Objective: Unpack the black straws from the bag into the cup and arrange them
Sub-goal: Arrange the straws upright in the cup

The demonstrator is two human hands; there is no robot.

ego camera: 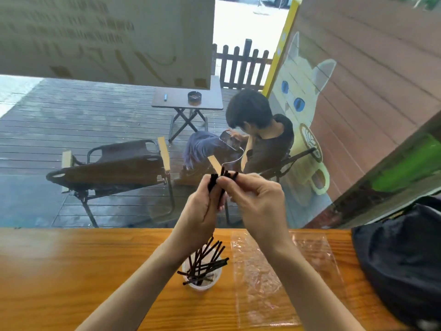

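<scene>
Pinching a small bundle of black straws (220,185) at frame centre between left hand (202,211) and right hand (257,206), apparently evening ends before dropping into cup (201,284) below, beside emptied bag (281,278).

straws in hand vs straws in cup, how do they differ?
The held straws form a tight, roughly upright bundle gripped by the left hand and right hand, above the counter. The cup straws lie loose, splayed and crossing, leaning on the cup rim. Both are black and thin.
</scene>
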